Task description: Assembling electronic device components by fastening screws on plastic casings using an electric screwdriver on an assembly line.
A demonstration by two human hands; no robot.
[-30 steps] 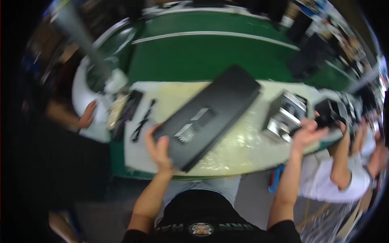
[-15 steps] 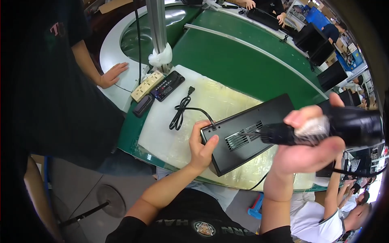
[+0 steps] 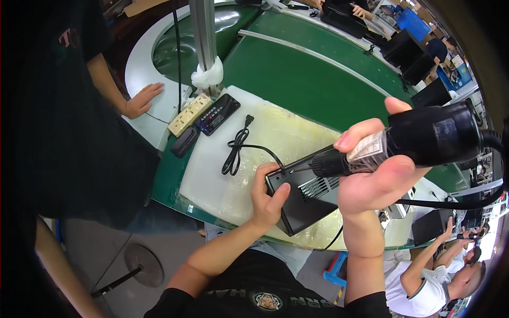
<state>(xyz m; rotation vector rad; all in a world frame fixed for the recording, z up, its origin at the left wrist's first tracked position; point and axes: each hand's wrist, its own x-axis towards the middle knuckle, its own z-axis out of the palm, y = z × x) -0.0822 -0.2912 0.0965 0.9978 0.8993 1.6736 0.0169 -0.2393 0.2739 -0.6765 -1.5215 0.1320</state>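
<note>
My left hand (image 3: 269, 199) grips the left end of a long black case (image 3: 301, 214) with vent slots, its thumb on top and fingers along the far side. A black power cord (image 3: 233, 157) leaves the case near that end; its coiled part and plug lie on the pad. In my right hand (image 3: 366, 192) is a black electric screwdriver (image 3: 435, 135), held almost level with its bit pointing left. The bit's tip is at the case's corner, close to the cord's exit; whether it touches a screw I cannot tell. My right hand and the screwdriver hide the case's right part.
A pale foam pad (image 3: 207, 175) under clear film lies beneath the case. At its far left are a power strip (image 3: 189, 115) and a black control panel (image 3: 217, 114). A metal post (image 3: 203, 37) stands behind. Another person's hand (image 3: 142, 100) rests on the white edge at left.
My right hand has brought the screwdriver left, its bit shifting from the vent slots to the case's corner by the cord. My left hand keeps its hold, moving slightly with the case.
</note>
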